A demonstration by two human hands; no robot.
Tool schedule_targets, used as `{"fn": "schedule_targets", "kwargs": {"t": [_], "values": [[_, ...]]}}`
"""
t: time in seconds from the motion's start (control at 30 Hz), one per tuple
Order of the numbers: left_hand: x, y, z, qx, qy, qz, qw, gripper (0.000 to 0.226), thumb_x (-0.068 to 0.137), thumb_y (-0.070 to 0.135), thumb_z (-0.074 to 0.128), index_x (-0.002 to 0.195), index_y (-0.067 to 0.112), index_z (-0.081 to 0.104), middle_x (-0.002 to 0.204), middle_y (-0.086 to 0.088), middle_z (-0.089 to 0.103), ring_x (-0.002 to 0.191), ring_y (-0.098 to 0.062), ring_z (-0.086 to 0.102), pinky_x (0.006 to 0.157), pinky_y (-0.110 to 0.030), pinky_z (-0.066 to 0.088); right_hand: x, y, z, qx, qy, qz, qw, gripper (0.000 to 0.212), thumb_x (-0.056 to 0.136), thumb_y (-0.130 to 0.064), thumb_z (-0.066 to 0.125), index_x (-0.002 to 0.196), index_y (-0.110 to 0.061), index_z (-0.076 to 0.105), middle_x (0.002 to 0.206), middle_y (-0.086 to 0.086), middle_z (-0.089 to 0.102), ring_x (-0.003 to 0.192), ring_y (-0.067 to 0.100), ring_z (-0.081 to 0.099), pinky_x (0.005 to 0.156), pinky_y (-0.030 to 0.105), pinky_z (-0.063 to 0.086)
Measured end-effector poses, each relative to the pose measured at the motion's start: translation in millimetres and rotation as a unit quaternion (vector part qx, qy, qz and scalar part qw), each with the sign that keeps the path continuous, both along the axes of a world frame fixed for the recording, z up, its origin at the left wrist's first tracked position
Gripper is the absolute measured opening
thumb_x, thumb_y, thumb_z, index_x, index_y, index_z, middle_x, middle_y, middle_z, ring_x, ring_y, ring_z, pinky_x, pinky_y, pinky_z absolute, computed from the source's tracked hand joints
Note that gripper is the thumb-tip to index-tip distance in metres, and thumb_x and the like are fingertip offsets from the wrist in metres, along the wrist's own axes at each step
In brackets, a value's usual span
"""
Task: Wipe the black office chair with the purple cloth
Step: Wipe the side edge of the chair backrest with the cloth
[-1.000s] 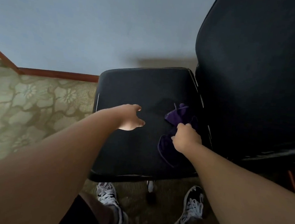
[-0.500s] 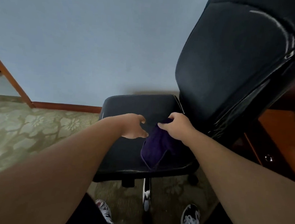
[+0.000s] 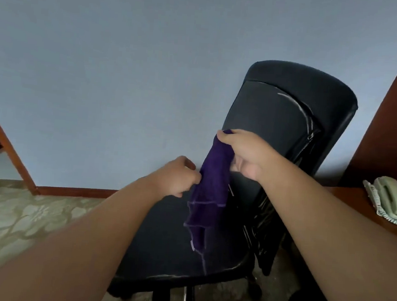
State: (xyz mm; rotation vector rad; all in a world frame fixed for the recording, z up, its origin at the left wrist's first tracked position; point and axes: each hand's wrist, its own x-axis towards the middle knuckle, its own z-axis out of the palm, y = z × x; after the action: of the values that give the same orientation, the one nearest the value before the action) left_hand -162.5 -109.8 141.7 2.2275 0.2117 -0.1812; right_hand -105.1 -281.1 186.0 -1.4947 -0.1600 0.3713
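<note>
You've got the dark purple terry cloth pinched at its top corner in your right hand, dangling over the black padded office chair seat, left hand nipping its edge, probably to spread it flat for wiping.

Your floor is patterned carpet, and the chair stands on it against the wall. At your right, a wooden counter carries a pale phone near its edge.
</note>
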Motion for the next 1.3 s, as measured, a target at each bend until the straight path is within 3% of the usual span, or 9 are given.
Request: {"fn": "schedule_targets", "kwargs": {"t": [0.1, 0.27, 0.4, 0.53, 0.7, 0.97, 1.07, 1.17, 1.3], "values": [[-8.8, -14.2, 16.2, -0.167, 0.044, -0.064, 0.983, 0.044, 0.072, 0.052, 0.054, 0.108, 0.031, 0.069, 0.101, 0.011, 0.074, 0.098, -0.009, 0.068, 0.088, -0.041, 0.048, -2.7, -7.1, 13.7, 0.134, 0.047, -0.004, 0.99, 0.013, 0.099, -0.016, 0.062, 0.111, -0.02, 0.066, 0.097, 0.005, 0.068, 0.085, 0.022, 0.063, 0.069, 0.034, 0.053], [-10.8, -29.6, 25.4, -0.221, 0.034, -0.111, 0.968, 0.043, 0.084, 0.045, 0.066, 0.122, 0.027, 0.063, 0.114, 0.003, 0.072, 0.107, -0.016, 0.068, 0.097, -0.046, 0.048, -4.7, -26.8, 26.3, 0.234, 0.073, 0.019, 0.969, 0.018, 0.1, -0.017, 0.057, 0.11, -0.017, 0.071, 0.1, 0.005, 0.069, 0.091, 0.024, 0.066, 0.08, 0.039, 0.057], [-8.0, -31.8, 34.1, -0.233, -0.027, -0.075, 0.969, 0.032, 0.088, 0.032, 0.068, 0.118, 0.022, 0.065, 0.108, -0.003, 0.074, 0.1, -0.021, 0.071, 0.086, -0.041, 0.057, -9.9, -49.4, 27.8, 0.032, 0.034, -0.045, 0.998, 0.023, 0.096, -0.036, 0.063, 0.113, -0.021, 0.067, 0.101, -0.001, 0.072, 0.093, 0.022, 0.069, 0.083, 0.042, 0.055], [-4.7, -36.3, 47.4, -0.203, -0.076, -0.045, 0.975, 0.025, 0.084, 0.027, 0.074, 0.106, 0.017, 0.068, 0.096, -0.003, 0.076, 0.087, -0.018, 0.074, 0.066, -0.028, 0.056, -21.2, -61.1, 18.0, -0.188, -0.132, -0.122, 0.966, 0.05, 0.092, -0.06, 0.058, 0.129, -0.026, 0.056, 0.123, -0.008, 0.058, 0.105, 0.012, 0.055, 0.084, 0.031, 0.041], [-3.9, -54.2, 60.3, -0.232, -0.13, -0.053, 0.962, 0.036, 0.075, 0.035, 0.081, 0.104, 0.016, 0.07, 0.097, -0.006, 0.076, 0.091, -0.024, 0.073, 0.077, -0.035, 0.058, -47.9, -53.3, 5.0, -0.032, -0.096, 0.018, 0.995, 0.037, 0.091, -0.052, 0.067, 0.118, -0.027, 0.064, 0.109, -0.002, 0.075, 0.094, 0.017, 0.074, 0.081, 0.042, 0.062], [1.3, -115.0, 47.3, -0.311, -0.196, 0.07, 0.927, 0.047, 0.076, 0.054, 0.069, 0.108, 0.023, 0.058, 0.1, -0.008, 0.073, 0.088, -0.027, 0.072, 0.079, -0.048, 0.059, -48.5, -51.1, -0.1, 0.184, -0.068, -0.204, 0.959, 0.025, 0.092, -0.03, 0.073, 0.112, -0.023, 0.06, 0.108, 0.003, 0.07, 0.092, 0.02, 0.074, 0.073, 0.043, 0.064], [2.6, -137.0, 52.5, -0.339, -0.232, 0.047, 0.91, 0.045, 0.077, 0.061, 0.06, 0.119, 0.045, 0.054, 0.108, 0.008, 0.07, 0.093, -0.017, 0.071, 0.071, -0.043, 0.06, -47.7, -65.0, 11.9, 0.197, -0.027, -0.159, 0.967, 0.028, 0.094, -0.04, 0.066, 0.114, -0.02, 0.066, 0.107, 0.005, 0.075, 0.094, 0.021, 0.075, 0.073, 0.042, 0.064], [8.1, -147.8, 57.8, -0.298, -0.259, 0.017, 0.918, 0.04, 0.081, 0.066, 0.057, 0.117, 0.048, 0.056, 0.1, 0.011, 0.072, 0.087, -0.019, 0.073, 0.065, -0.044, 0.061, -45.3, -89.1, 26.4, 0.114, -0.036, -0.051, 0.992, 0.051, 0.096, -0.064, 0.047, 0.114, -0.023, 0.073, 0.102, 0.002, 0.078, 0.094, 0.02, 0.075, 0.081, 0.043, 0.062], [25.9, -155.6, 59.0, -0.213, -0.307, 0.015, 0.927, 0.019, 0.095, 0.045, 0.055, 0.113, 0.04, 0.06, 0.098, 0.014, 0.072, 0.092, -0.007, 0.068, 0.088, -0.039, 0.055, -34.4, -125.6, 56.5, -0.136, -0.157, -0.111, 0.972, 0.047, 0.096, -0.054, 0.051, 0.104, -0.013, 0.074, 0.086, 0.007, 0.077, 0.073, 0.024, 0.075, 0.071, 0.043, 0.064]]}}
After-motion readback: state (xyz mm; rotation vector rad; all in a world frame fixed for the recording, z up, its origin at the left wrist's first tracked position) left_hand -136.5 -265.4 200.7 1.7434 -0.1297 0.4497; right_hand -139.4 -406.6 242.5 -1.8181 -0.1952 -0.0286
